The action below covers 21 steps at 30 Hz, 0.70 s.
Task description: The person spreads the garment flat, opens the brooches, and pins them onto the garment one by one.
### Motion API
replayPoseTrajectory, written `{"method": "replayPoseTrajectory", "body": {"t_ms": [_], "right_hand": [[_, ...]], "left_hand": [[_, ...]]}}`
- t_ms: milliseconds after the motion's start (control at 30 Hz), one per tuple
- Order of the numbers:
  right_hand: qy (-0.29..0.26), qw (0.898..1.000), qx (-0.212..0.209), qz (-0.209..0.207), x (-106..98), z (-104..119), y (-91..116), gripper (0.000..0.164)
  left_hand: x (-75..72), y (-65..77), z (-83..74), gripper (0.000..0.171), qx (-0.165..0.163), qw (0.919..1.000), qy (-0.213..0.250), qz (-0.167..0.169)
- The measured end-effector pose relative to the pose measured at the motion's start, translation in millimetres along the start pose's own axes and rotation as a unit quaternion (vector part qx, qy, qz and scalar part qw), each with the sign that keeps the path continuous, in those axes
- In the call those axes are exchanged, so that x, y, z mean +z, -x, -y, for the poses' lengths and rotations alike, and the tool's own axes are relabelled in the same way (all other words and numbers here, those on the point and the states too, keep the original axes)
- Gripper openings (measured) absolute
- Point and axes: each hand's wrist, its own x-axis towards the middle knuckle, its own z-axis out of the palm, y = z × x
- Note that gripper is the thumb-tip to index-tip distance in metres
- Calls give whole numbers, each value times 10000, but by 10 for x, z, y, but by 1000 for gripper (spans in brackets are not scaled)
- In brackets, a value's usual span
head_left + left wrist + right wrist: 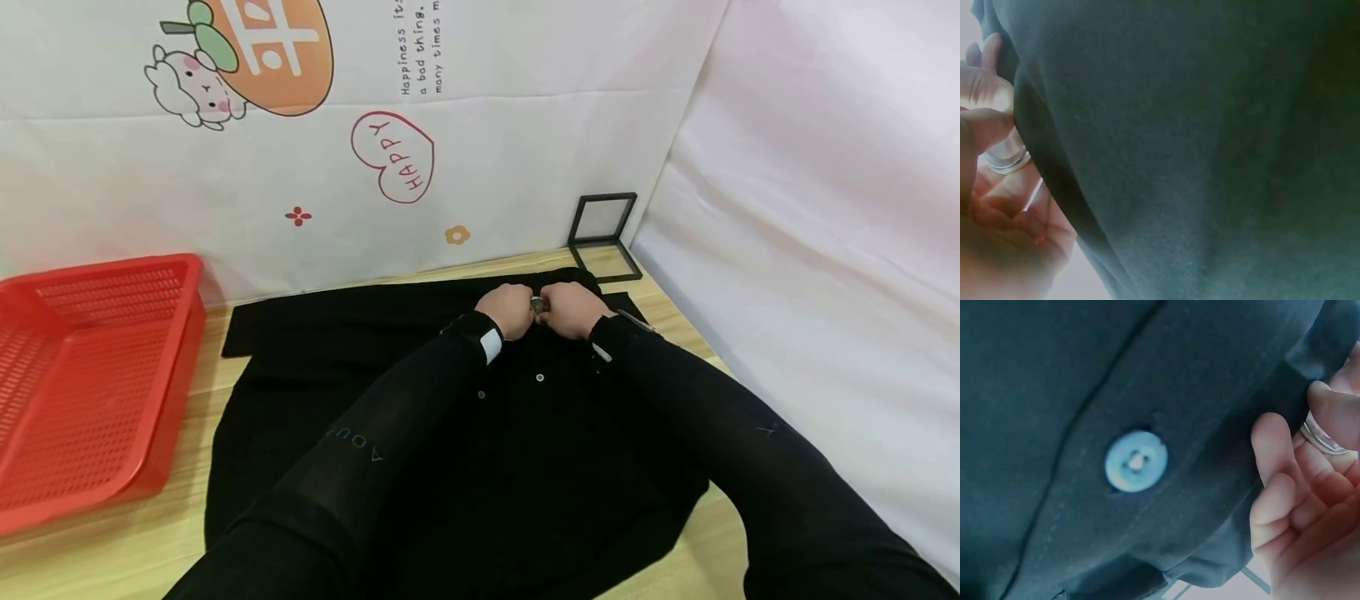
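Note:
A black button-up shirt (300, 375) lies spread on the table, its small pale buttons (540, 377) showing down the front. My left hand (507, 310) and right hand (572, 310) are close together at the shirt's far edge. In the left wrist view, thumb and finger pinch the edge of the dark cloth (1147, 150). The right wrist view shows the right hand's curled fingers (1272, 447) gripping a fold of cloth, beside a round button (1137, 461). A silvery band (1322, 437) shows among the fingers; whether it is a worn ring I cannot tell.
A red plastic basket (168, 400) stands at the left of the table. At the back right corner is a black open frame (603, 197). A printed white sheet (510, 167) hangs behind, and a plain white one (825, 208) on the right.

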Motion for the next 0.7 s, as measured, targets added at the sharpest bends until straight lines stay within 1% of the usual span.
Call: {"method": "replayPoseTrajectory", "body": {"t_ms": [233, 367, 500, 700], "right_hand": [[141, 9999, -53, -62, -15, 26, 27, 16], [209, 9997, -51, -74, -26, 61, 58, 15], [260, 9996, -16, -95, -26, 76, 75, 16], [352, 9992, -55, -204, -1, 48, 57, 18]], "left_hand": [[-14, 7, -41, 19, -135, 9999, -38, -11], [8, -4, -56, 21, -226, 9997, -86, -49], [11, 36, -85, 25, -254, 9993, -190, -183], [-1, 99, -133, 39, -337, 9985, -252, -363]]}}
